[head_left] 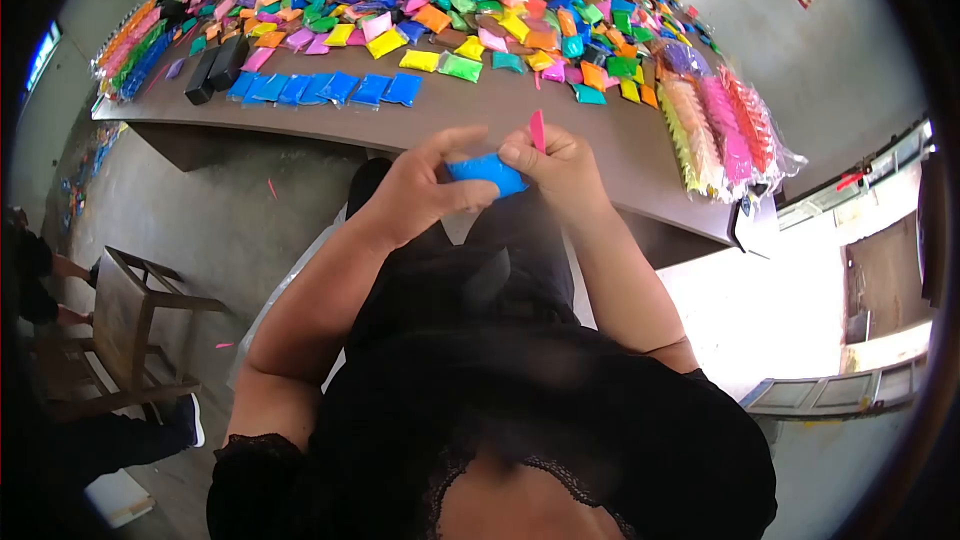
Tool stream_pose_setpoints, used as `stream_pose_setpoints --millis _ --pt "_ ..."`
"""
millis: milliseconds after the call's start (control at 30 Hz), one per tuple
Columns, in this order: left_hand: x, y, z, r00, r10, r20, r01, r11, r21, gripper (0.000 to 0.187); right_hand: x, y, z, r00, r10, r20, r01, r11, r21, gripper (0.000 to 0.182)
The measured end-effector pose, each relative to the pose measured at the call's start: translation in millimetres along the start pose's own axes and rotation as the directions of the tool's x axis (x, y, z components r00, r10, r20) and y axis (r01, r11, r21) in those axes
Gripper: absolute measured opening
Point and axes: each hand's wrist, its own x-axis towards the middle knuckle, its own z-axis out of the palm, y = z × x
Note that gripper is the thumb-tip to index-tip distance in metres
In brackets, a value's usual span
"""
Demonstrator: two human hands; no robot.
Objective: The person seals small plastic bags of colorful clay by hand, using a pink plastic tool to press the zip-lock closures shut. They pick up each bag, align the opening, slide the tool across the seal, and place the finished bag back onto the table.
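In front of my body, just off the table's near edge, a small puffy blue packet (488,174) is held between both hands. My left hand (425,185) grips its left end, with the thumb along the lower side; its upper fingers are slightly blurred. My right hand (562,165) pinches the packet's right corner between thumb and fingers. A flat pink strip (538,131) sticks up out of the right hand's fingers. On the table behind my hands lies a row of several similar blue packets (336,88).
A big heap of colourful packets (470,0) covers the back of the brown table (590,130). Black boxes (217,68) stand at the left. Bundles of coloured packets (715,125) lie at the right edge. A wooden chair (130,315) and another person's shoe (192,420) are at left.
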Motion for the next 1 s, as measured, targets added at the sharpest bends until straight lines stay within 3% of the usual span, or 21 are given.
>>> stream_pose_setpoints --millis 33,100,167,233,267,333,400,467,567,633,700,767,800,833,900,967,1000 --pt "-2 -5 1 1.0 -0.005 0.011 0.005 1.0 0.006 0.06 -4 3 0 0.998 -0.01 -0.061 0.019 0.99 0.139 0.018" --pt "-6 -9 1 0.996 -0.07 -0.046 0.059 0.976 -0.211 0.041 -15 6 -2 0.996 0.013 -0.086 -0.002 0.992 0.126 0.017" --pt "-7 -12 3 0.998 -0.044 -0.041 0.036 0.985 -0.166 0.036 -19 8 -1 0.994 0.038 -0.103 -0.026 0.994 0.11 0.016" --pt "-10 -15 7 0.999 -0.031 -0.04 0.026 0.991 -0.13 0.032 -24 14 4 0.955 -0.226 -0.19 0.222 0.974 -0.043 0.013" --pt "-8 -16 11 0.998 -0.003 -0.058 -0.009 0.981 -0.196 0.031 -25 15 5 0.956 -0.222 -0.192 0.219 0.975 -0.038 0.013" --pt "-7 -15 22 0.996 0.02 -0.081 -0.041 0.964 -0.263 0.031 -27 16 6 0.952 -0.186 -0.242 0.23 0.958 0.17 0.009" --pt "-9 -9 35 0.997 -0.048 -0.067 0.003 0.833 -0.554 0.032 -32 18 8 0.96 -0.139 -0.243 0.191 0.959 0.207 0.009" --pt "-7 -23 31 0.994 -0.018 -0.11 -0.043 0.849 -0.527 0.036 -37 21 11 0.966 -0.097 -0.241 0.157 0.958 0.241 0.009" --pt "-8 -35 17 0.984 -0.005 -0.18 -0.083 0.873 -0.48 0.044 -42 38 16 0.965 -0.066 -0.252 0.098 0.988 0.117 0.009" --pt "-10 -35 14 0.978 -0.025 -0.207 -0.075 0.883 -0.463 0.05 -43 50 19 0.971 -0.178 -0.162 0.169 0.983 -0.069 0.01" --pt "-10 -29 16 0.974 -0.005 -0.226 -0.17 0.641 -0.748 0.051 -44 50 22 0.984 -0.085 -0.154 0.081 0.996 -0.033 0.01" --pt "-7 -40 12 0.988 0.037 -0.149 -0.14 0.614 -0.777 0.056 -44 52 24 0.979 0.045 -0.199 -0.005 0.98 0.2 0.009" --pt "-7 -45 10 0.994 0.081 -0.072 -0.106 0.587 -0.803 0.061 -43 53 27 0.979 0.052 -0.198 -0.012 0.98 0.201 0.009" --pt "-11 -51 13 0.994 0.077 -0.075 -0.106 0.584 -0.805 0.061 -43 55 31 0.979 0.027 -0.201 0.019 0.975 0.221 0.009" --pt "-20 -48 26 0.992 -0.063 -0.106 -0.019 0.773 -0.634 0.059 -41 57 32 0.98 0.007 -0.198 0.042 0.971 0.237 0.008" --pt "-20 -49 20 0.983 -0.05 -0.178 -0.07 0.79 -0.61 0.05 -39 60 30 0.983 0.079 -0.168 -0.082 0.997 -0.008 0.009" --pt "-19 -50 13 0.984 -0.03 -0.174 -0.059 0.873 -0.483 0.044 -35 64 30 0.964 -0.016 -0.264 0.013 1.0 -0.015 0.012"
